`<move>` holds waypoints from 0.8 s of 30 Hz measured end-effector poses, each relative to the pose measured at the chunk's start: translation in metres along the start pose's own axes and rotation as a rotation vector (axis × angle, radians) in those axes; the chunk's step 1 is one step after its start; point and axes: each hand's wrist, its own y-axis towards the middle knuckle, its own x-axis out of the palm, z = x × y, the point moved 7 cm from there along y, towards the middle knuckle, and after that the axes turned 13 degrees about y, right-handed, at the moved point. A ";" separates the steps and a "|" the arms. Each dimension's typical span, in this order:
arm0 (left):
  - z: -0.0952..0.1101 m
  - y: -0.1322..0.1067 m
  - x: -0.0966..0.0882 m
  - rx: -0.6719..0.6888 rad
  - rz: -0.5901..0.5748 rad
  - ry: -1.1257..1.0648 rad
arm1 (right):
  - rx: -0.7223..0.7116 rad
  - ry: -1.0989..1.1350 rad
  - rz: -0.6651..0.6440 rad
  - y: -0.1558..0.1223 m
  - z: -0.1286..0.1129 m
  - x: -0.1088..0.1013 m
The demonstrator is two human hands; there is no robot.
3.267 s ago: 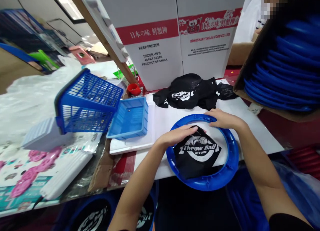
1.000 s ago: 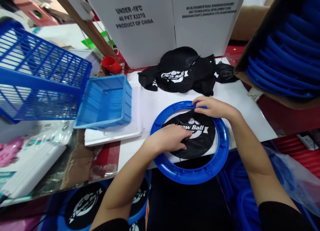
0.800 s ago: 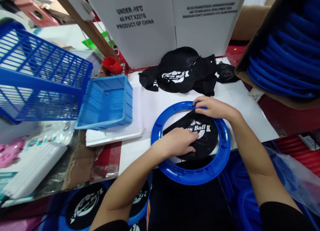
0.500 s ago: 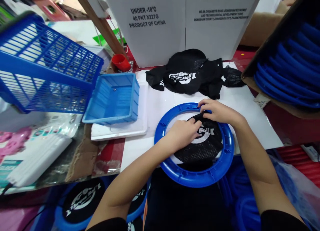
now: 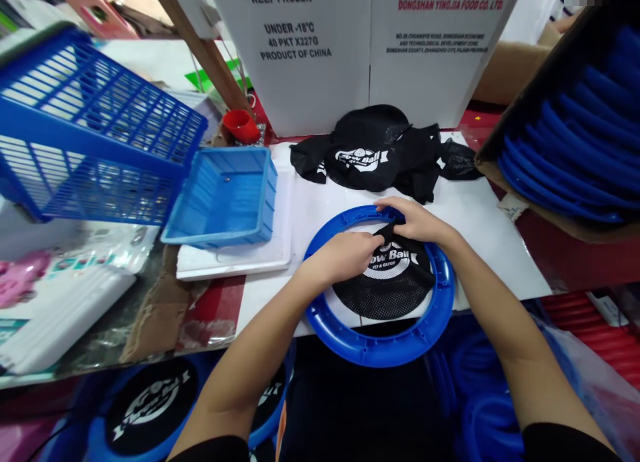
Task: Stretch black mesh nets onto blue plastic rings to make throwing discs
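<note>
A blue plastic ring (image 5: 383, 355) lies at the front edge of the white work surface and juts slightly past it. Inside it is a round black mesh cloth (image 5: 383, 299) with a white printed logo, its upper edge pulled up toward the ring's far side. My left hand (image 5: 350, 255) reaches over the ring's left side, fingers closed on the cloth's raised edge. At the far rim, my right hand (image 5: 415, 221) has its index finger over the ring and its thumb side against the same cloth edge. Part of the cloth is hidden by the fingers.
More black printed cloths (image 5: 373, 149) lie in a pile before a white carton (image 5: 320, 82). To the left are a light blue bin (image 5: 225, 202), a slatted blue basket (image 5: 100, 115) and a red cup (image 5: 241, 125). A box of blue rings (image 5: 575, 142) leans at right. Finished-looking discs (image 5: 150, 402) lie below.
Both hands have drawn closer together at the ring's far side. The cloth now lies flatter, showing more of its logo. The view has shifted slightly.
</note>
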 end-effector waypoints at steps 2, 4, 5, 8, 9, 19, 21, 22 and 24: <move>-0.003 0.000 -0.003 0.000 0.008 -0.021 | -0.014 -0.011 -0.021 0.004 0.000 0.000; -0.007 -0.001 -0.010 -0.024 0.050 -0.021 | -0.017 -0.012 -0.036 0.005 -0.002 0.001; -0.010 -0.002 -0.015 -0.054 0.083 -0.008 | -0.010 -0.009 -0.034 0.005 -0.003 0.001; -0.025 -0.007 -0.024 -0.224 0.144 0.087 | 0.031 0.000 -0.009 0.003 -0.004 0.001; -0.029 -0.008 -0.025 -0.279 0.137 0.123 | 0.037 0.002 -0.010 0.003 -0.005 0.002; -0.023 -0.008 -0.025 -0.286 0.140 0.140 | -0.008 -0.012 -0.064 0.003 -0.009 0.007; -0.009 -0.007 -0.021 -0.135 0.104 0.081 | 0.001 -0.025 -0.049 0.004 -0.009 0.007; -0.002 -0.007 -0.017 -0.062 0.062 0.053 | 0.003 -0.029 -0.042 0.004 -0.009 0.007; 0.010 -0.009 -0.007 0.048 -0.040 0.010 | 0.002 -0.030 -0.036 0.005 -0.010 0.007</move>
